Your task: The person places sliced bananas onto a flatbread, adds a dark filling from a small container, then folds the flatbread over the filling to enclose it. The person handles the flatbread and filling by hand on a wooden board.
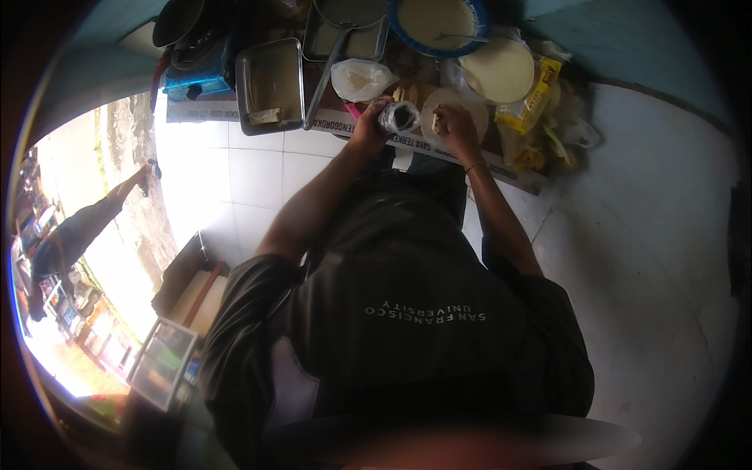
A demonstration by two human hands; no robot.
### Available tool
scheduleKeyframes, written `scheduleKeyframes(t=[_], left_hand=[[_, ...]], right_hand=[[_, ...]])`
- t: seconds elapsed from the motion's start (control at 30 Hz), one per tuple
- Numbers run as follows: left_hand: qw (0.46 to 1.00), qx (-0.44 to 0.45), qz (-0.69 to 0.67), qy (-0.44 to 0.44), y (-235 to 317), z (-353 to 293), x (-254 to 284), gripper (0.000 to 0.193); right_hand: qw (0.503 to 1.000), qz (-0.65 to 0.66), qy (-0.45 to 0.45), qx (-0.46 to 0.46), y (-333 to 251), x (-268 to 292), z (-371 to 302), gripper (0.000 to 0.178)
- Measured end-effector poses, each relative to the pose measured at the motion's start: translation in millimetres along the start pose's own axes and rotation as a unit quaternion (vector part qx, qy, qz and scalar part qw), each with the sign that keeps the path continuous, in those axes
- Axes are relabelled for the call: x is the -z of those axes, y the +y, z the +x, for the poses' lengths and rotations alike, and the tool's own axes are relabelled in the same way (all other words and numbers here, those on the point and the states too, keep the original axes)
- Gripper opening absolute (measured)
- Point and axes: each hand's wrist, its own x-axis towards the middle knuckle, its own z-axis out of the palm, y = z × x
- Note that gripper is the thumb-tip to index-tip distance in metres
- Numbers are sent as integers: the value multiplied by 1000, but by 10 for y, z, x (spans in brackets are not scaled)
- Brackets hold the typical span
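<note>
At the table's near edge, my left hand (370,128) is closed around a clear plastic bottle or jar (400,117) with a dark round opening or contents; which of these I cannot tell. My right hand (459,130) pinches a small pale piece (435,123), too small to name, over a thin round pale wrapper (454,103). Beyond my left hand lies a white plastic bag (362,79) with something pale inside. A stack of round pale wrappers (498,70) rests on plastic to the right, beside a yellow packet (536,97).
A blue bowl (394,27) of pale batter with a spoon stands at the back. To the left are a metal tray (296,94), a long-handled utensil (323,92), a blue stove (200,81) and a dark pan (178,23). A person (74,235) stands far left outside.
</note>
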Motion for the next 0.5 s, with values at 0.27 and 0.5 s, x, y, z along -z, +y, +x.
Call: scheduleKeyframes(t=[0.27, 0.5], left_hand=[[996, -46, 73, 0, 151, -210, -426, 48], [992, -37, -114, -31, 381, -448, -626, 63]], right_hand=[[945, 285, -27, 161, -975, 269, 241, 102], [947, 295, 4, 126, -1475, 77, 482, 97]])
